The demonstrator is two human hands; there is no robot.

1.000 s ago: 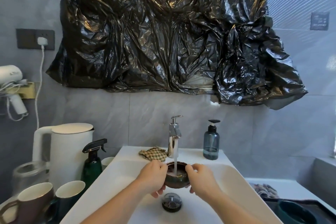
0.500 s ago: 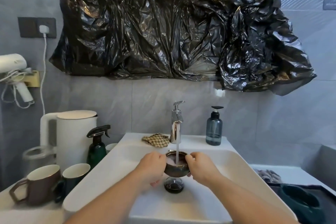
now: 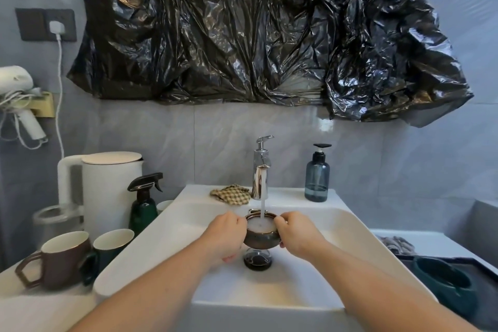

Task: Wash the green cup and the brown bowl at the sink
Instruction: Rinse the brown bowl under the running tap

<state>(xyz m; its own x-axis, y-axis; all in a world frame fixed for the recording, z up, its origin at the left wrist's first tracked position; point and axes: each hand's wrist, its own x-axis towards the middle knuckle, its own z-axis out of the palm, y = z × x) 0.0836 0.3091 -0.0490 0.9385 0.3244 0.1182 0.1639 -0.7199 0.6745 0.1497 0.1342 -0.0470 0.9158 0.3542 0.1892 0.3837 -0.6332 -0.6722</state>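
The small brown bowl (image 3: 260, 238) is upright over the white sink (image 3: 347, 234), under the running tap (image 3: 260, 173), and it is brimful of foamy water. My left hand (image 3: 225, 234) grips its left side and my right hand (image 3: 297, 233) grips its right side, thumbs at the rim. A stream of water falls into the bowl's middle. The green cup (image 3: 109, 249) stands on the counter left of the sink, beside a brown mug (image 3: 58, 260).
The dark drain plug (image 3: 257, 261) lies below the bowl. A checked cloth (image 3: 230, 194) and a blue soap bottle (image 3: 317, 178) sit on the sink's back ledge. A green spray bottle (image 3: 144, 203) and white kettle (image 3: 107, 188) stand left. A dark green vessel (image 3: 444, 284) is at right.
The view has tilted down and the hands and bowl sit higher in the sink than before. Water has filled the bowl to the rim. Both hands keep their grip.
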